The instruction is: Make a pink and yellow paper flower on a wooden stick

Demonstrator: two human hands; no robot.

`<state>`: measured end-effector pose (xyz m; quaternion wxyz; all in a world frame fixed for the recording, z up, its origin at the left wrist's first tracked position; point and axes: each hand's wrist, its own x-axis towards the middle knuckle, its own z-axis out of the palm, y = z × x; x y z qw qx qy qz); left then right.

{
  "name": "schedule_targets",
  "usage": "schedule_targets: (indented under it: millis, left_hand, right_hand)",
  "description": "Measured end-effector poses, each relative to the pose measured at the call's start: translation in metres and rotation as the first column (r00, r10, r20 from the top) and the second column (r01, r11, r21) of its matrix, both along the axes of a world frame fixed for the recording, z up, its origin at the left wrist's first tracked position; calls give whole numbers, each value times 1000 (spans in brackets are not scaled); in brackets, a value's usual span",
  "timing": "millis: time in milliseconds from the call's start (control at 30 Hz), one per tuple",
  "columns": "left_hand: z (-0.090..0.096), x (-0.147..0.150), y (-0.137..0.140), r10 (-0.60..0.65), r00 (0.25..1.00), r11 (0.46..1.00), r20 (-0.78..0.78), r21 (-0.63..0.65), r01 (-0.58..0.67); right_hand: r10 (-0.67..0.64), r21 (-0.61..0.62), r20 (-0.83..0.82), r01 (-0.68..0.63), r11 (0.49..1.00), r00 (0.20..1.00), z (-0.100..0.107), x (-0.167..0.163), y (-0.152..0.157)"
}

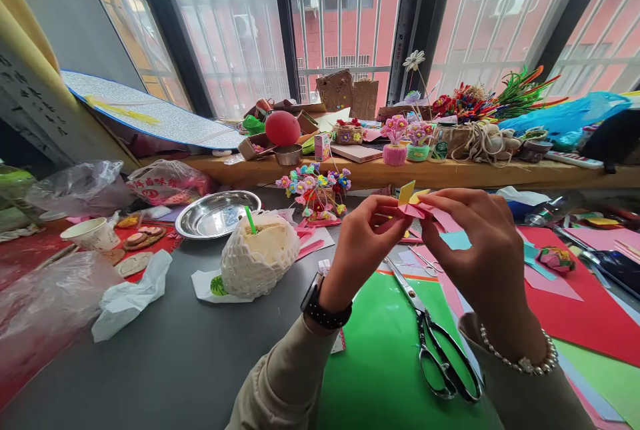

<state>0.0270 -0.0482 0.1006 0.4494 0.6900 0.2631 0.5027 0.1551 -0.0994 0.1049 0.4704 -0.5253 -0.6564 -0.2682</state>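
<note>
One left hand [369, 227], one right hand [477, 240], both pinching pink-and-yellow folded paper [413, 209], scissors [425, 323] lying below them, and any uneven pull here could tear those folds!

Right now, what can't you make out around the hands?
All in the head view:
Folded paper: partly covered by the left hand and right hand.
Green sheet: near end cut off by the bottom edge.
Watch: face seen edge-on, unreadable.
</note>
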Motion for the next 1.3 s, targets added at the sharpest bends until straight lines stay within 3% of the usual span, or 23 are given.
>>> schedule_targets:
  millis: [100,333,767,1167,1300]
  left_hand:
    - [0,0,-1,101,993,984,-54,155,-92]
    - [2,1,-8,299,939,914,-172,335,-230]
    - [3,1,-11,349,908,891,-230,382,-246]
    - [4,1,-12,318,928,905,-194,353,-236]
    - [5,-1,-12,283,941,921,-183,326,-213]
  right_hand:
    - [-45,0,21,45,999,999,-2,0,1]
    - [94,-85,-9,-95,992,995,-3,3,3]
    - [151,-202,-143,-178,963,978,-2,5,4]
    - [84,-145,-147,-106,984,986,-3,2,3]
    - [129,-178,-153,-156,972,980,-1,4,3]
